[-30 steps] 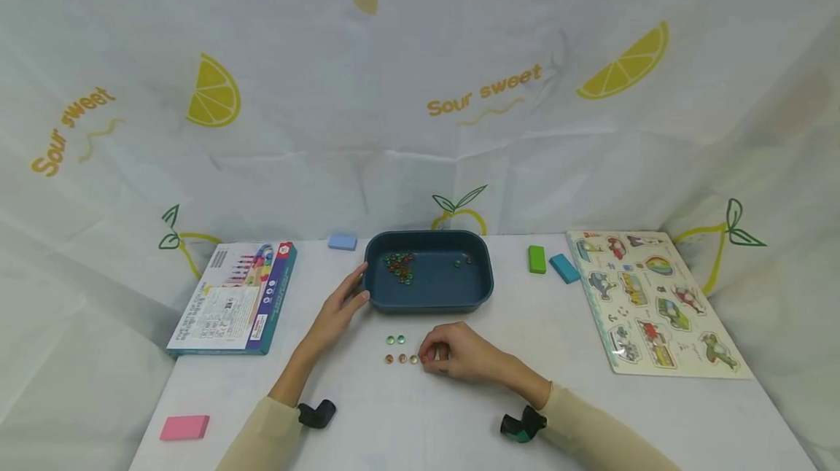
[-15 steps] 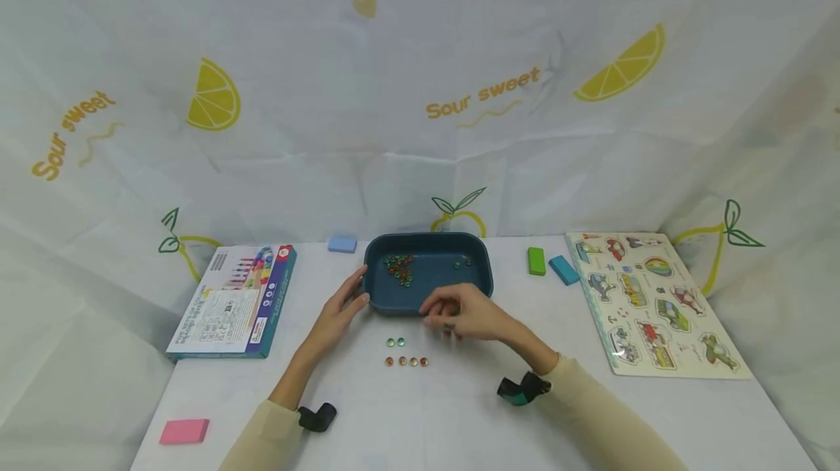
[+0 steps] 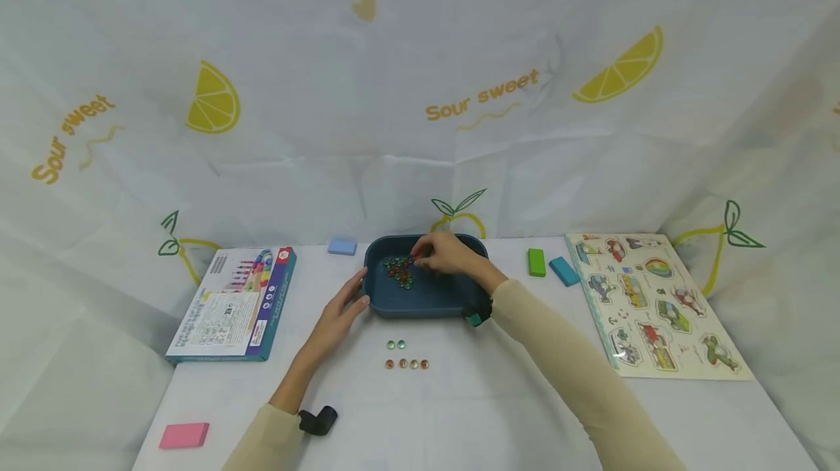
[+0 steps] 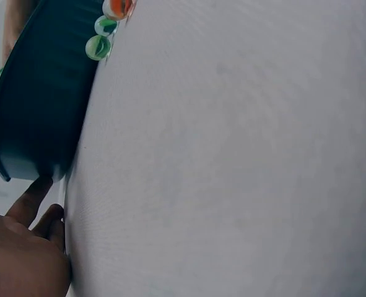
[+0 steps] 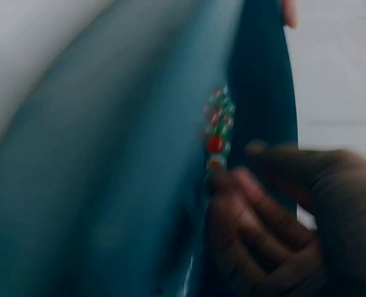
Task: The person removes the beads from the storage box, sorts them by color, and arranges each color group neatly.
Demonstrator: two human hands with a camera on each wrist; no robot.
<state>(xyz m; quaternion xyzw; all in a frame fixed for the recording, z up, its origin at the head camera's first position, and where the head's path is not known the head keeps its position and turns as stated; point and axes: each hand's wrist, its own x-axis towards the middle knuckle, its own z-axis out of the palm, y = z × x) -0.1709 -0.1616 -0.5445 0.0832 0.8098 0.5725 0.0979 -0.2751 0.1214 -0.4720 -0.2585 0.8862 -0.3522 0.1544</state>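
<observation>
Several red and green glass marbles (image 3: 397,271) lie clustered in the left part of a dark blue tray (image 3: 420,308). My right hand (image 3: 443,254) is inside the tray, fingertips at the right side of the cluster. In the blurred right wrist view its thumb and fingers are bent and apart, with no marble visible between them. Against the tray's left end rest the extended fingers of my left hand (image 3: 332,321). On the table in front of the tray, two green marbles (image 3: 397,345) sit behind a row of several orange-toned marbles (image 3: 407,364).
A boxed set (image 3: 230,305) lies at the left, a picture puzzle board (image 3: 656,303) at the right. Around the tray are a light blue block (image 3: 342,246), a green block (image 3: 536,262) and a blue block (image 3: 564,271). A pink block (image 3: 184,435) lies front left.
My right hand has left the front row, where an orange marble now stands at the right end, and moved up into the tray to the cluster. My left hand stays at the tray.
</observation>
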